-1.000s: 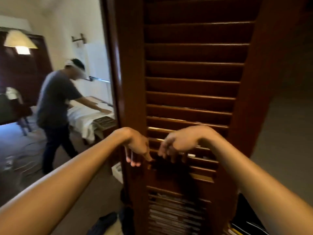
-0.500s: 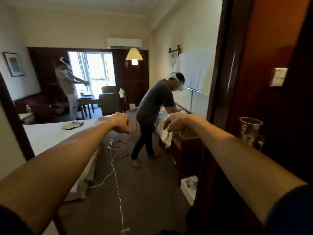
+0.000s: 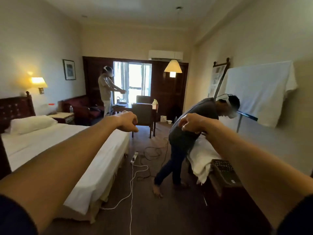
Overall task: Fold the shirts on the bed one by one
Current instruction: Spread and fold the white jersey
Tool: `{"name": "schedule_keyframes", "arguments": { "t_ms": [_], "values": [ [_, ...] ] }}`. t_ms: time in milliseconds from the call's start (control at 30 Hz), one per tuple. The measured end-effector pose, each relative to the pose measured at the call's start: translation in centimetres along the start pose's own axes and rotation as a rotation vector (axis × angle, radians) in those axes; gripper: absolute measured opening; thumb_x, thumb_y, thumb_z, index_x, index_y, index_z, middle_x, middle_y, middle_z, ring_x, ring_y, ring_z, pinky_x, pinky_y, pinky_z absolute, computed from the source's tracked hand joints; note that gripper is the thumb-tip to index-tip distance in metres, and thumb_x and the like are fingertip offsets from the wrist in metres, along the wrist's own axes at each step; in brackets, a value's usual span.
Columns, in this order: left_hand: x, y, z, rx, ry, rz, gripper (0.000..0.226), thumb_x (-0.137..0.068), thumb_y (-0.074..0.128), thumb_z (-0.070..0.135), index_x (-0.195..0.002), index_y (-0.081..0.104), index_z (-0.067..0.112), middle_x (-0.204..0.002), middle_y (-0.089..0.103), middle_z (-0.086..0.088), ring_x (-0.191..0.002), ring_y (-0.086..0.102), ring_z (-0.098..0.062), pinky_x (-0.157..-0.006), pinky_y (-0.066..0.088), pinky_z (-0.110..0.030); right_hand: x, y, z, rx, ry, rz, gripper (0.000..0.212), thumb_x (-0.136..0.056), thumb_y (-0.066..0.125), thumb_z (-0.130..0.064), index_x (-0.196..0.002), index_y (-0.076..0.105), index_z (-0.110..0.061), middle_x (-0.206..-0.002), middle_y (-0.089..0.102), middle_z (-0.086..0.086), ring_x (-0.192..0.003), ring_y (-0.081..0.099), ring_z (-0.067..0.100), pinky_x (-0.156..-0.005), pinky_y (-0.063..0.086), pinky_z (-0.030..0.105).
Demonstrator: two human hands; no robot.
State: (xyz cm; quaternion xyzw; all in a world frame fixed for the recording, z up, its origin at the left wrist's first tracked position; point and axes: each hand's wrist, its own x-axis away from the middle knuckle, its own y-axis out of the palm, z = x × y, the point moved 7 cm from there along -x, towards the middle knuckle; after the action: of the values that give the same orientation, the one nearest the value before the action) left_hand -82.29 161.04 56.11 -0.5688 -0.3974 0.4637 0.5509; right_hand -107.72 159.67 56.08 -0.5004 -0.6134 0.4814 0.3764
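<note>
A bed [image 3: 50, 150] with a white sheet and one pillow [image 3: 32, 123] fills the left side; I see no shirt on the part that shows, and my left forearm hides some of it. My left hand [image 3: 127, 122] is stretched out over the bed's far corner, fingers hanging loosely curled, holding nothing. My right hand [image 3: 191, 123] is held out at the same height, loosely curled and empty. A white T-shirt [image 3: 259, 92] hangs draped high on the right wall.
A person in a dark shirt [image 3: 191, 129] bends over a white-covered bench [image 3: 203, 156] on the right. Another person [image 3: 105, 89] stands by the window. A white cable and power strip [image 3: 134, 157] lie on the carpet between. Chairs [image 3: 143, 114] and a table stand beyond.
My view has swung left from a louvred wooden door into the room. Both arms stay stretched out in front, hands still empty and loosely curled.
</note>
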Motion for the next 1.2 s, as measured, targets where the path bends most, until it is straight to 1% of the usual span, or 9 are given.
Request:
{"name": "schedule_keyframes", "arguments": {
  "t_ms": [133,233,367,500,633,733,867,1067,1200],
  "values": [
    [-8.5,1.5,-5.0,-0.003,-0.042,-0.003,0.04,-0.101,0.052,0.035,-0.129,0.062,0.009,-0.133,0.06,-0.01,-0.116,0.057,-0.026,-0.1,0.045,-0.037,-10.3,-0.1,-0.8,0.016,-0.091,0.014,0.027,-0.095,0.06,-0.019,-0.12,0.066,-0.026,-0.118,0.06,0.0,-0.101,0.06,0.021,-0.074,0.061,0.035],
    [-16.2,2.3,-9.1,-0.014,-0.049,-0.014,0.038,-0.104,0.045,0.035,-0.125,0.065,0.009,-0.129,0.063,-0.011,-0.112,0.058,-0.027,-0.1,0.045,-0.038,-18.7,0.3,-1.1,0.032,-0.16,0.041,0.027,-0.096,0.061,-0.017,-0.121,0.067,-0.022,-0.119,0.062,0.001,-0.089,0.058,0.012,-0.064,0.049,0.021],
    [-26.6,1.7,-14.4,-0.04,-0.078,-0.038,0.052,-0.1,0.056,0.04,-0.145,0.049,0.015,-0.143,0.054,-0.006,-0.127,0.052,-0.025,-0.104,0.039,-0.033,-30.9,-0.1,0.3,0.011,-0.114,0.069,0.03,-0.092,0.066,-0.019,-0.122,0.067,-0.021,-0.12,0.063,0.002,-0.101,0.059,0.017,-0.085,0.051,0.029],
    [-36.6,1.7,-18.7,-0.029,-0.101,-0.047,0.054,-0.098,0.06,0.038,-0.145,0.049,0.013,-0.141,0.055,-0.007,-0.124,0.053,-0.025,-0.101,0.042,-0.032,-41.8,0.8,1.3,-0.019,-0.126,0.054,0.025,-0.09,0.066,-0.018,-0.115,0.069,-0.023,-0.118,0.062,0.002,-0.102,0.058,0.017,-0.084,0.052,0.03],
    [-45.1,4.1,-21.2,-0.033,-0.052,-0.087,0.054,-0.097,0.061,0.038,-0.145,0.048,0.017,-0.142,0.054,-0.006,-0.126,0.051,-0.024,-0.102,0.04,-0.032,-52.1,2.7,2.5,-0.058,-0.118,0.014,0.019,-0.088,0.069,-0.022,-0.101,0.065,-0.034,-0.115,0.059,-0.001,-0.099,0.058,0.018,-0.069,0.054,0.028],
    [-51.2,5.5,-24.1,-0.051,-0.037,-0.105,0.052,-0.096,0.062,0.039,-0.142,0.052,0.018,-0.136,0.058,-0.004,-0.121,0.054,-0.022,-0.098,0.041,-0.031,-61.0,5.5,3.3,-0.084,-0.123,-0.046,0.023,-0.086,0.072,-0.025,-0.107,0.066,-0.033,-0.118,0.057,-0.003,-0.104,0.057,0.019,-0.066,0.056,0.029],
    [-60.2,7.2,-30.4,-0.054,-0.123,-0.103,0.048,-0.095,0.064,0.037,-0.137,0.057,0.016,-0.133,0.06,-0.005,-0.117,0.057,-0.021,-0.097,0.047,-0.031,-74.3,8.4,3.4,-0.123,-0.186,-0.016,0.022,-0.088,0.07,-0.021,-0.109,0.069,-0.027,-0.115,0.06,-0.001,-0.088,0.057,0.014,-0.056,0.05,0.019],
    [-71.5,8.9,-39.9,0.025,-0.305,-0.151,0.035,-0.093,0.067,0.038,-0.123,0.068,0.021,-0.124,0.065,0.001,-0.108,0.06,-0.017,-0.099,0.05,-0.036,-91.5,10.2,1.5,-0.103,-0.24,-0.089,0.023,-0.09,0.07,-0.021,-0.114,0.069,-0.023,-0.117,0.059,0.003,-0.102,0.06,0.022,-0.083,0.06,0.038],
    [-77.4,10.0,-45.4,0.113,-0.391,-0.157,0.03,-0.092,0.069,0.036,-0.119,0.069,0.023,-0.119,0.067,0.002,-0.107,0.062,-0.017,-0.099,0.051,-0.037,-99.7,11.3,-1.6,-0.126,-0.33,-0.126,0.024,-0.091,0.068,-0.022,-0.115,0.068,-0.024,-0.113,0.061,0.003,-0.095,0.063,0.021,-0.077,0.062,0.037]
  ]
}}
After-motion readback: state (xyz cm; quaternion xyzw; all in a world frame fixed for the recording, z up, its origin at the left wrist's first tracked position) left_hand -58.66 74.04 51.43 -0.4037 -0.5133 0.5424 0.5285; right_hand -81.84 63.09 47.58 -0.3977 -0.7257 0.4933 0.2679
